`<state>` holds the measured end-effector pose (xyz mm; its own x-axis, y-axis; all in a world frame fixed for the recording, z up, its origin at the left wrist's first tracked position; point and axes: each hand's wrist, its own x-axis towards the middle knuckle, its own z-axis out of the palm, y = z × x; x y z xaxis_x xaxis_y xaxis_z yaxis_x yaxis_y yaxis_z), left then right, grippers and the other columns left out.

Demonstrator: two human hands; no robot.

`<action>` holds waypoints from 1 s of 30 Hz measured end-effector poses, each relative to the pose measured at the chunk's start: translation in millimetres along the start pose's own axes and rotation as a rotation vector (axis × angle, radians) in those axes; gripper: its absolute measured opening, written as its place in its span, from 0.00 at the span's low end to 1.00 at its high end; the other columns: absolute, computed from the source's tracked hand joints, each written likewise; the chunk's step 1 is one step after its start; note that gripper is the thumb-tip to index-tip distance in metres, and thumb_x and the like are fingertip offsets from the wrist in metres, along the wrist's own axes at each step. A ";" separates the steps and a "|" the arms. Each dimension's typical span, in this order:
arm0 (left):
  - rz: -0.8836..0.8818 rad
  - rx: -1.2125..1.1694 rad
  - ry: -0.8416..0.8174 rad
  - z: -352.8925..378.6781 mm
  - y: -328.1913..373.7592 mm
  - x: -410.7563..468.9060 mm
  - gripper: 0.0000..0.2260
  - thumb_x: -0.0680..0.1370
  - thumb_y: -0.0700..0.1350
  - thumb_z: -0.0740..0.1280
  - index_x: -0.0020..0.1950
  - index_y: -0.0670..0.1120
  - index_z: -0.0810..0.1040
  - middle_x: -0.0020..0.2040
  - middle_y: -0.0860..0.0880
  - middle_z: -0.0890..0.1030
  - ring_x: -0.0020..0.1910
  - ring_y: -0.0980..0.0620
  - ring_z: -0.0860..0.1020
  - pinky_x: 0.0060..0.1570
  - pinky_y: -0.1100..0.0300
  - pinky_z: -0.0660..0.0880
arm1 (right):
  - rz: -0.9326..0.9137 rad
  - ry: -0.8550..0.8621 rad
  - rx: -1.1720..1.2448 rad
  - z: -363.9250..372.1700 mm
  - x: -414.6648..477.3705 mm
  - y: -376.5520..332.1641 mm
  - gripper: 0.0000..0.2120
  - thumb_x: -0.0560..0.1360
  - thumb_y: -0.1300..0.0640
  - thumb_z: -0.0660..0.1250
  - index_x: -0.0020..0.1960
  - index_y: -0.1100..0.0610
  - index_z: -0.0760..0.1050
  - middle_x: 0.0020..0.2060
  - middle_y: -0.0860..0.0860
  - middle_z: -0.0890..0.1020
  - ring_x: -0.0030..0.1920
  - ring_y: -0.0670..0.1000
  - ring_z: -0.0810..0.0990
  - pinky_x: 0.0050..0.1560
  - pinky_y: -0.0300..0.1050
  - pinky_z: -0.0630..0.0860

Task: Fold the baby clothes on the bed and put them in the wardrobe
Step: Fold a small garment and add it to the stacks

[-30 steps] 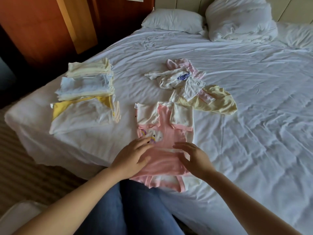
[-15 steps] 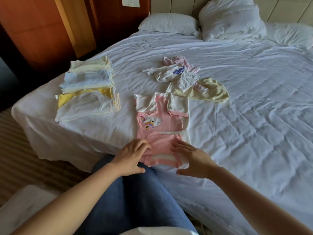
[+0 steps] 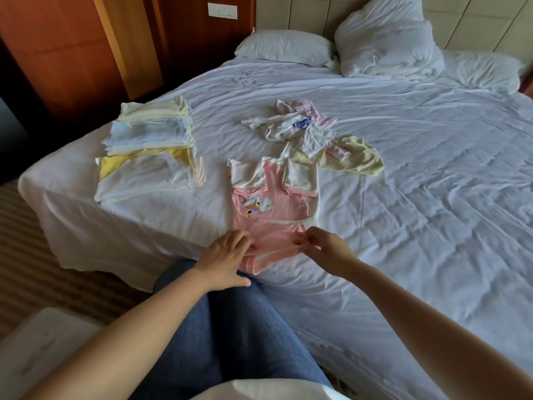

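The step in hand is the folding of one garment, a pink bodysuit (image 3: pixel 274 203) with white sleeves and a unicorn print. It lies flat near the near edge of the bed (image 3: pixel 432 197), directly in front of the person. Its sleeves are turned in over the chest, so the side folds look done, and the crotch end hangs towards the mattress edge.

The right hand (image 3: pixel 326 249) pinches the lower right edge of the pink cloth between thumb and fingers (image 3: pixel 302 241), lifting a small ridge of fabric. The left hand (image 3: pixel 223 256) sits on the lower left part with its fingers bent down onto the cloth and the thumb splayed away from it. Whether those fingers have hooked under the edge or only press on it I cannot tell.

My reading is that the bottom is about to be brought up over the chest. That calls for both hands to hold the hem evenly, carry it towards the neckline and lay it down square, then smooth it so the thin cloth does not bunch or slide.

The task seems roughly midway. A stack of folded clothes (image 3: pixel 150 151) — white, pale blue and yellow — sits to the left, well apart from the bodysuit. Beyond the bodysuit a loose heap of unfolded pieces (image 3: pixel 311 134) waits, so several more folds remain before anything goes to the wardrobe.
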<state>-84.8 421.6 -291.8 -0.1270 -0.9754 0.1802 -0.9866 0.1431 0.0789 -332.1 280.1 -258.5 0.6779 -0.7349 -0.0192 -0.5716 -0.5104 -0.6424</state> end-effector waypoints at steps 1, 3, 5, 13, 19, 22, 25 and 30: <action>-0.005 0.009 0.018 0.2 1.1 0.7 0.35 0.59 0.63 0.75 0.59 0.49 0.70 0.59 0.51 0.70 0.58 0.48 0.73 0.54 0.56 0.75 | 0.028 0.005 0.011 -1.7 2.9 -1.7 0.04 0.76 0.49 0.67 0.43 0.43 0.73 0.48 0.49 0.84 0.48 0.50 0.81 0.49 0.50 0.78; -0.002 0.011 0.068 0.2 2.9 1.6 0.31 0.59 0.60 0.76 0.56 0.48 0.72 0.56 0.51 0.71 0.55 0.49 0.75 0.50 0.57 0.77 | 0.059 0.017 0.013 -6.3 5.4 -7.9 0.05 0.77 0.49 0.67 0.46 0.50 0.74 0.44 0.49 0.83 0.42 0.49 0.79 0.40 0.42 0.74; 0.011 -0.006 0.112 -0.6 3.9 1.6 0.26 0.60 0.55 0.77 0.53 0.48 0.73 0.55 0.52 0.72 0.54 0.50 0.74 0.47 0.57 0.78 | 0.071 0.016 0.011 -8.3 6.4 -9.5 0.06 0.77 0.49 0.68 0.47 0.51 0.74 0.42 0.48 0.81 0.39 0.49 0.77 0.36 0.39 0.70; 0.037 -0.059 0.116 -3.5 -1.3 -3.0 0.20 0.63 0.50 0.76 0.49 0.46 0.75 0.56 0.51 0.75 0.53 0.51 0.76 0.42 0.58 0.77 | -0.094 -0.172 -0.162 -11.1 -11.2 -8.9 0.12 0.65 0.47 0.79 0.39 0.43 0.75 0.64 0.36 0.74 0.62 0.38 0.74 0.60 0.39 0.73; 0.053 -0.082 0.106 -6.3 -0.3 -2.6 0.20 0.62 0.52 0.77 0.49 0.46 0.76 0.56 0.51 0.75 0.54 0.51 0.74 0.42 0.57 0.77 | -0.257 -0.145 -0.305 -1.0 -15.8 -1.1 0.10 0.68 0.50 0.76 0.48 0.49 0.81 0.69 0.40 0.72 0.72 0.38 0.63 0.65 0.34 0.67; 0.049 -0.094 0.086 -7.2 -0.2 -3.7 0.21 0.62 0.53 0.76 0.49 0.47 0.76 0.57 0.52 0.73 0.55 0.51 0.74 0.43 0.57 0.78 | -0.162 -0.134 -0.246 -2.0 -11.5 -6.6 0.09 0.72 0.50 0.74 0.51 0.50 0.82 0.67 0.42 0.75 0.67 0.43 0.72 0.60 0.34 0.69; 0.023 -0.063 0.048 -6.3 0.3 -4.3 0.26 0.60 0.58 0.77 0.51 0.47 0.75 0.59 0.51 0.73 0.56 0.50 0.74 0.45 0.56 0.78 | 0.022 -0.037 -0.060 -8.8 -0.7 -15.9 0.05 0.75 0.50 0.70 0.48 0.49 0.76 0.46 0.46 0.83 0.46 0.47 0.80 0.48 0.44 0.76; -0.031 0.012 0.075 -4.8 5.7 -2.9 0.33 0.54 0.62 0.79 0.50 0.46 0.74 0.55 0.51 0.76 0.52 0.51 0.76 0.41 0.59 0.77 | 0.111 0.046 -0.033 -10.5 11.3 -21.8 0.09 0.79 0.50 0.64 0.46 0.53 0.68 0.30 0.45 0.74 0.30 0.47 0.70 0.34 0.44 0.65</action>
<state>-89.6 426.0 -287.2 -0.0883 -0.9640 0.2508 -0.9911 0.1101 0.0743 -316.8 278.3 -236.6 0.5877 -0.8074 -0.0531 -0.6575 -0.4383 -0.6128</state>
